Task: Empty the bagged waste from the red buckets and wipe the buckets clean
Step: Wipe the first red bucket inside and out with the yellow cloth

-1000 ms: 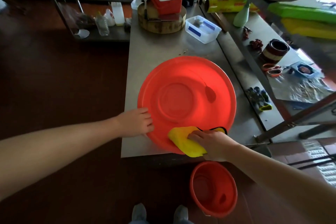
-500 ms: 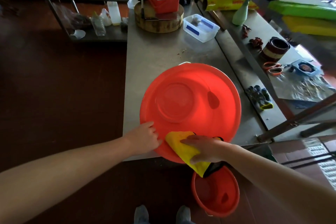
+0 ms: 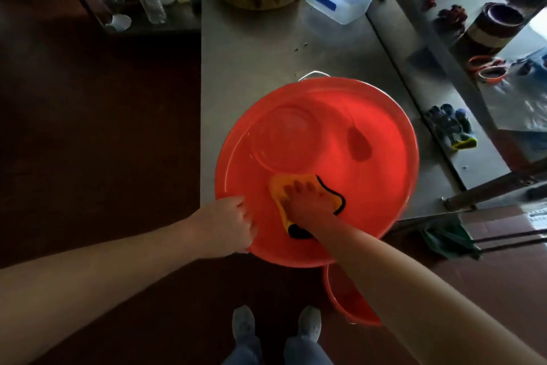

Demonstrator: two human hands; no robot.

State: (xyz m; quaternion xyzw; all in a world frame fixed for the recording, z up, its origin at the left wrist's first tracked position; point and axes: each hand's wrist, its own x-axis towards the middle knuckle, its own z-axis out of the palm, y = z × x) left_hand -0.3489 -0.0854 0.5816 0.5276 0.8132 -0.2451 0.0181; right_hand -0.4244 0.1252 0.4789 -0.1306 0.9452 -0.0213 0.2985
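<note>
a: what's the biggest thing in view?

b: the steel table (image 3: 266, 48). the big red bucket (image 3: 370, 187) rests on its near end, tipped so the mouth faces me and the near rim hangs past the table edge. i think the tilt is deliberate: it brings the inner wall and base within my reach. the wire handle (image 3: 313, 74) pokes up behind the far rim.

a: any bag in it?

b: none that i can see, so i judge this one is emptied and i'm on the wiping.

a: and the floor bucket (image 3: 346, 305)?

b: it stands below the table edge near my feet, mostly hidden by my right forearm. i can't tell what's inside.

a: hands?

b: my left hand (image 3: 228, 225) is curled over the near-left rim, clamping it. i read that as a brace, since a tipped bucket on smooth steel would likely slide or roll under a push. my right hand (image 3: 302, 204) is inside the bucket with fingers straight and spread. it presses the cloth (image 3: 276, 187) against the near wall rather than clutching it, so a flat hand gives wide contact.

a: the cloth itself?

b: yellow with a dark edge, a bit bunched under my palm, just below the bucket's round base.
</note>
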